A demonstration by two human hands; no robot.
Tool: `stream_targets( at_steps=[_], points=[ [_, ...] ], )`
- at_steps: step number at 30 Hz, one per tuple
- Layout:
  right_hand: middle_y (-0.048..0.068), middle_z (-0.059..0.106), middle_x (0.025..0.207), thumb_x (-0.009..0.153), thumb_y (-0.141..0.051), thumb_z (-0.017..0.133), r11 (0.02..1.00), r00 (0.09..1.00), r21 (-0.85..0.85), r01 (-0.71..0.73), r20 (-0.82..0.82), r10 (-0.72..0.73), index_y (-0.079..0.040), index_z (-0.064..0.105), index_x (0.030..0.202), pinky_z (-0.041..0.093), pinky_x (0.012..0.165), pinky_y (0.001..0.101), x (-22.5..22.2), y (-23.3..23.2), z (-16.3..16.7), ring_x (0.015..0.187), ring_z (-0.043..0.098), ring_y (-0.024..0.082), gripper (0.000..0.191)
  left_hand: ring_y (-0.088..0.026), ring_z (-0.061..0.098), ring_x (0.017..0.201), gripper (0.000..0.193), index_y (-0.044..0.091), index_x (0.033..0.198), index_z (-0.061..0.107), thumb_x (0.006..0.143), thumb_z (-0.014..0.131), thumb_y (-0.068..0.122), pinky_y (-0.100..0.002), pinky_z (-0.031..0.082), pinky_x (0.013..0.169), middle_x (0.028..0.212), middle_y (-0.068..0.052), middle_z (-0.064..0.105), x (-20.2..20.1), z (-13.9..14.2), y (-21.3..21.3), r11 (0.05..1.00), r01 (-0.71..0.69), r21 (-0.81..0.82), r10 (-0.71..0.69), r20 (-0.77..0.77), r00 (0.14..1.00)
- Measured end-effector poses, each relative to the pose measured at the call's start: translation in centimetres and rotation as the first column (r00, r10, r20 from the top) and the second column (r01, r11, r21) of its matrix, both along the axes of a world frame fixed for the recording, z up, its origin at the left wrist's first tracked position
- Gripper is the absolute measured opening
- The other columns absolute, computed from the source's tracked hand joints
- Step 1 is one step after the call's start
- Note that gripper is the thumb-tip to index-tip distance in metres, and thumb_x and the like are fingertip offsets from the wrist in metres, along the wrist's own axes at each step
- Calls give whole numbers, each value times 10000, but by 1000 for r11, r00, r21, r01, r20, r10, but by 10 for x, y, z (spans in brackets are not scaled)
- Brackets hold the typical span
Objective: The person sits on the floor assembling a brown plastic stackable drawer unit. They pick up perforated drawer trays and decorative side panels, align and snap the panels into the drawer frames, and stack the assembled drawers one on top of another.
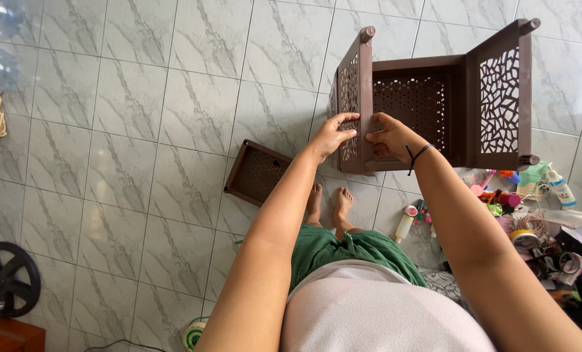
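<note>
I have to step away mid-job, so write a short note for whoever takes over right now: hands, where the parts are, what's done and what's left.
Left hand: gripping the outer face of the brown shelf unit's near side panel.
Right hand: gripping the same panel's lower edge from the inner side.
Parts: the unit stands on the tiled floor, with two patterned side panels and a perforated panel between them. A separate brown tray lies on the floor to the left, untouched. Bottles, tape rolls and other clutter sit to the right.
Done: side panels and the panel between them look joined.
Left: probably fitting the loose tray.
</note>
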State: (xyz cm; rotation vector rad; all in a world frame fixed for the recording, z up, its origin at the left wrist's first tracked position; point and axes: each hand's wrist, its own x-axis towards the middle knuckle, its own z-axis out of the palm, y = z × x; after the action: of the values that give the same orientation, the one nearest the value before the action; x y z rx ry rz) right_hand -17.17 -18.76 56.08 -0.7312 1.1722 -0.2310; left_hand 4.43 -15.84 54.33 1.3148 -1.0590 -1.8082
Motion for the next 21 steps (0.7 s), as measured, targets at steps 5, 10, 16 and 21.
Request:
stream_targets(
  at_steps=[5,10,16,21],
  points=[
    [83,683,1023,986,-67,614,999,999,-36,-19,-42,18,-127,444,1440,597,714,369,6,-3,-3,833,703,193,488,-155,624,1172,462,114,1377,623,925,702,62,-314,527,970,1448,-94,596,5,-1,-4,1000,4,-6,-4,-12,1000],
    [86,694,1022,984,-61,608,1000,1000,-19,4,-5,-4,-124,437,1421,609,729,374,12,1,-3,850,718,200,473,-169,688,1046,577,90,1379,588,841,740,-53,-306,581,941,1442,-80,569,7,-4,0,999,-3,-44,-1,-75,997],
    [117,710,1043,979,-46,610,998,998,-53,-29,-59,25,-121,453,1404,611,746,392,15,2,-2,867,719,213,459,-160,682,982,642,60,1400,539,813,749,-94,-317,601,912,1452,-60,531,5,-8,5,1000,-25,-19,23,-100,995],
    [138,721,1066,976,-41,617,999,995,-47,-22,-95,18,-110,462,1400,614,767,385,21,9,-4,892,720,217,456,-170,704,1010,591,48,1366,546,826,761,-64,-318,600,908,1437,-85,560,5,-11,7,1000,-14,-28,13,-36,999]
  ],
)
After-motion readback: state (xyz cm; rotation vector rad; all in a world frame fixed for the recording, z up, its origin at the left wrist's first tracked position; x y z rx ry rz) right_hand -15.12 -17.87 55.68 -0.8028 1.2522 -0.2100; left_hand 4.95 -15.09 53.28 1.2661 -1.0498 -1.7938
